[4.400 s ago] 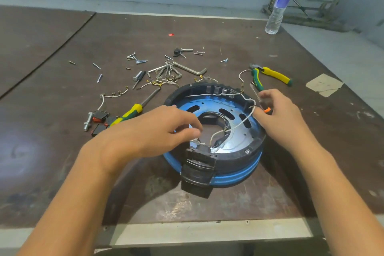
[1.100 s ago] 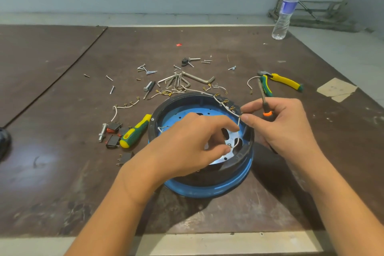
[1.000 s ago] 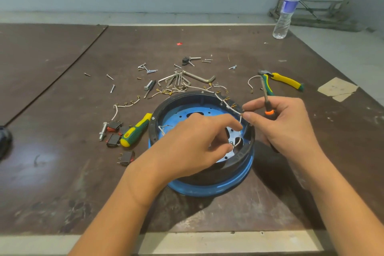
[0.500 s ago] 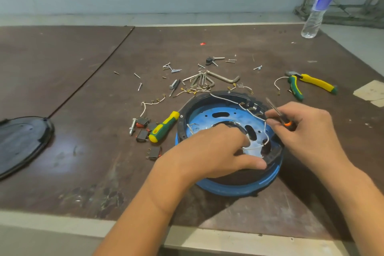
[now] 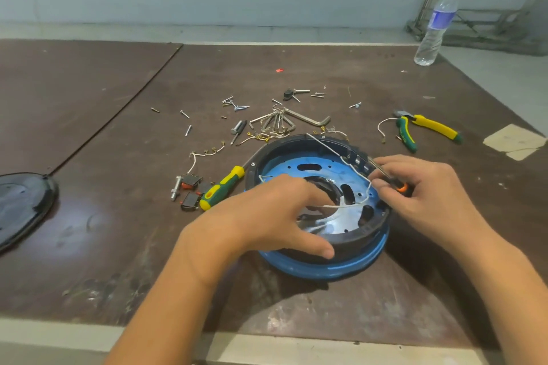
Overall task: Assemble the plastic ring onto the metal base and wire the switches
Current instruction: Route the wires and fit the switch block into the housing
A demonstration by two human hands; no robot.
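A black plastic ring (image 5: 284, 147) sits on a blue metal base (image 5: 335, 268) near the table's front edge. White wires (image 5: 345, 206) run across the base's inside. My left hand (image 5: 267, 216) lies over the ring's near-left side, its thumb against the outer wall and its fingers curled inside around a white wire. My right hand (image 5: 421, 190) grips a small orange-collared screwdriver (image 5: 385, 176) whose tip points at switches (image 5: 357, 160) mounted in the ring's right rim; its fingertips also pinch a wire there.
A green-yellow screwdriver (image 5: 222, 188), loose switches (image 5: 189, 187) and short wires lie left of the ring. Hex keys (image 5: 308, 120) and screws are scattered behind it. Pliers (image 5: 427, 127) lie right, a water bottle (image 5: 434, 27) far right, a black lid (image 5: 20, 204) far left.
My left hand slid from the ring's centre to its near-left side, thumb now on the outer wall. My right hand kept the small screwdriver at the right rim. The view panned left.
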